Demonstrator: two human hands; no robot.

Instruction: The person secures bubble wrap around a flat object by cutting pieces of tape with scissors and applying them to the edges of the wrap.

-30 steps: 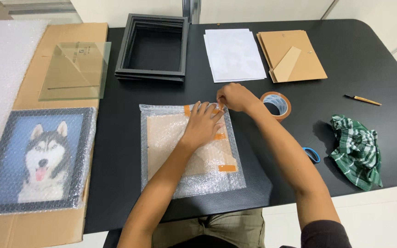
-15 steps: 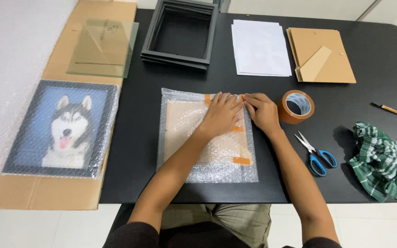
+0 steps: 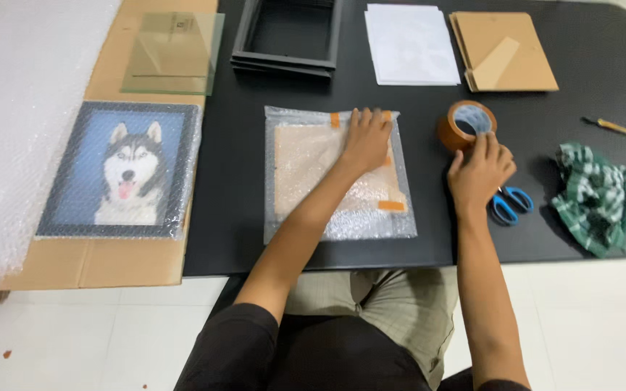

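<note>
Leaving the parcel (image 3: pixel 338 174), where it was half a second ago, the right hand (image 3: pixel 481 172) now curls its fingers onto the tape roll (image 3: pixel 466 124), while the left hand (image 3: pixel 366 137) presses flat, open, on the parcel at mid-table.

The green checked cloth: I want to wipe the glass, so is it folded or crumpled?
Crumpled. The green checked cloth lies bunched in uneven folds on the black table, right of the blue-handled scissors.
</note>
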